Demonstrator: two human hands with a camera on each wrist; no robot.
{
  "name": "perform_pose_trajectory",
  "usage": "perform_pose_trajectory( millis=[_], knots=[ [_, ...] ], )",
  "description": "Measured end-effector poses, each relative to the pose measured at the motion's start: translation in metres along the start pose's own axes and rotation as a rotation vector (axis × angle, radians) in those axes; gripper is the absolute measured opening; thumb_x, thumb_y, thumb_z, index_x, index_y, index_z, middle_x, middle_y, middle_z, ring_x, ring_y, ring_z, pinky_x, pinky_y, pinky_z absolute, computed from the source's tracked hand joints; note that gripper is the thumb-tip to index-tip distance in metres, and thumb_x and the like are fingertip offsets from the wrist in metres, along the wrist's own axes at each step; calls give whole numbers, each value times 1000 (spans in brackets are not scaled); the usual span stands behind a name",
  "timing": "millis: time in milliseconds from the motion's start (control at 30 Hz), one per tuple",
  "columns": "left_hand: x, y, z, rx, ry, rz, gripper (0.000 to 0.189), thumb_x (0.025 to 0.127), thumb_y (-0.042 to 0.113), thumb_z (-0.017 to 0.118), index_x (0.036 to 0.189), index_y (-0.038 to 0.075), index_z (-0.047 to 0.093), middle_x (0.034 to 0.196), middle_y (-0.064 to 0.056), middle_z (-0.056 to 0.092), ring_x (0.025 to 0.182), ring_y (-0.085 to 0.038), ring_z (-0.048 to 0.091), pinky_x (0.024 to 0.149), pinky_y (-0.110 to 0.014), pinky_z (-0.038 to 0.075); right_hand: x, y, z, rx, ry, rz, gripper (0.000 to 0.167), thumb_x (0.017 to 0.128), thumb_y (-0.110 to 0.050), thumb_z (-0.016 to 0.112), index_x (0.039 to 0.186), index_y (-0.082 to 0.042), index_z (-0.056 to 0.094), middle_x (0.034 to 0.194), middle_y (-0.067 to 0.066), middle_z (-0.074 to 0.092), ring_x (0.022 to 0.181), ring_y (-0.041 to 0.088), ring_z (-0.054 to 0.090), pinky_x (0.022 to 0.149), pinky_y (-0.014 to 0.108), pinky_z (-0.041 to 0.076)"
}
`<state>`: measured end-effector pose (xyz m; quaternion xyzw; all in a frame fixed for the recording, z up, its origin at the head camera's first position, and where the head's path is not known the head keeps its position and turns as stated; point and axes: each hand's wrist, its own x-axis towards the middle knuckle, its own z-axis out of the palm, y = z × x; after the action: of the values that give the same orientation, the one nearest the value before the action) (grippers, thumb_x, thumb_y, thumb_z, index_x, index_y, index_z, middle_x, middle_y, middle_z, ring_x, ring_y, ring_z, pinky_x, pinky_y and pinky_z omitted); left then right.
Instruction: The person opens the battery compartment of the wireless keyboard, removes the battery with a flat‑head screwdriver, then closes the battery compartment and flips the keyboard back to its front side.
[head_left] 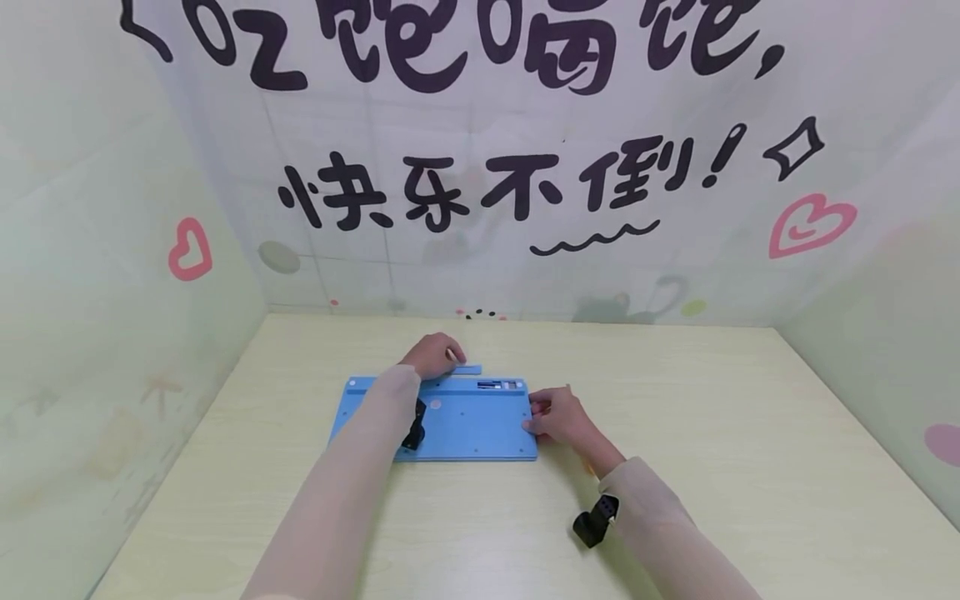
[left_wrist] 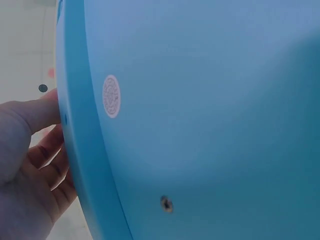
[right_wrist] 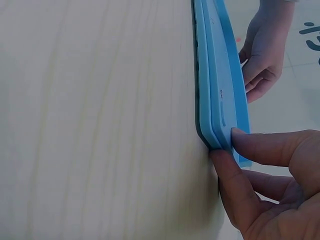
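A light blue keyboard (head_left: 468,429) lies underside up on the table, screws and a round sticker (left_wrist: 111,96) showing. Its battery compartment (head_left: 498,385) at the far right is uncovered, with batteries visible inside. My right hand (head_left: 558,412) pinches the keyboard's right edge, thumb (right_wrist: 265,146) on top and fingers lower down. Reaching across the keyboard, my left hand (head_left: 433,357) has bent fingers right at a small blue strip (head_left: 468,369), like a battery cover, behind the far edge. In the left wrist view the keyboard edge hides those fingertips; I cannot tell whether they grip the strip.
The pale wooden table (head_left: 675,400) is bounded by a printed back wall (head_left: 465,275) and side walls. A black wrist camera (head_left: 596,521) hangs from the right sleeve; another (head_left: 415,425) sits by the left sleeve, over the keyboard.
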<state>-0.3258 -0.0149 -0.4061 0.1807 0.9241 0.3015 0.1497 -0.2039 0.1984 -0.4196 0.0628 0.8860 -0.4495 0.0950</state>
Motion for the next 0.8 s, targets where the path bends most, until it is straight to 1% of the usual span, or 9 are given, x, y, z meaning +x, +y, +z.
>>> perform_pose_trajectory(
  millis=[133, 300, 400, 567, 800],
  knots=[
    [0, -3, -1, 4, 4, 22, 19, 88, 3, 56, 98, 11, 70, 105, -5, 61, 86, -18, 56, 80, -34, 46, 0, 0, 0, -8, 4, 4, 47, 77, 1, 70, 120, 9, 54, 86, 9, 56, 72, 18, 53, 59, 27, 50],
    [-1, -3, -3, 15, 3, 40, 20, 88, 4, 56, 101, 12, 69, 104, -4, 61, 88, -18, 55, 81, -33, 46, -1, 0, 0, 16, 8, 12, 47, 77, 1, 70, 120, 8, 54, 87, 10, 55, 72, 19, 53, 59, 27, 50],
    [-3, -2, -5, 20, -4, 62, 19, 88, 4, 57, 102, 11, 68, 102, -4, 61, 87, -18, 55, 80, -32, 46, -2, -1, -1, 15, 9, 7, 46, 77, 1, 70, 120, 9, 54, 87, 10, 55, 73, 19, 53, 59, 27, 50],
    [-11, 2, -9, 28, -26, 105, 19, 89, 4, 57, 104, 8, 68, 100, -5, 61, 85, -18, 54, 79, -31, 46, -3, -1, 0, 10, 10, 1, 46, 78, 1, 70, 120, 9, 54, 86, 9, 55, 73, 19, 52, 59, 28, 50],
    [-24, 11, -13, 24, -80, 108, 19, 90, 6, 57, 105, 7, 67, 97, -4, 59, 83, -19, 53, 78, -31, 46, -2, -1, 1, 12, 10, 3, 46, 78, 0, 70, 120, 8, 54, 87, 9, 55, 72, 18, 52, 60, 28, 50]
  ],
)
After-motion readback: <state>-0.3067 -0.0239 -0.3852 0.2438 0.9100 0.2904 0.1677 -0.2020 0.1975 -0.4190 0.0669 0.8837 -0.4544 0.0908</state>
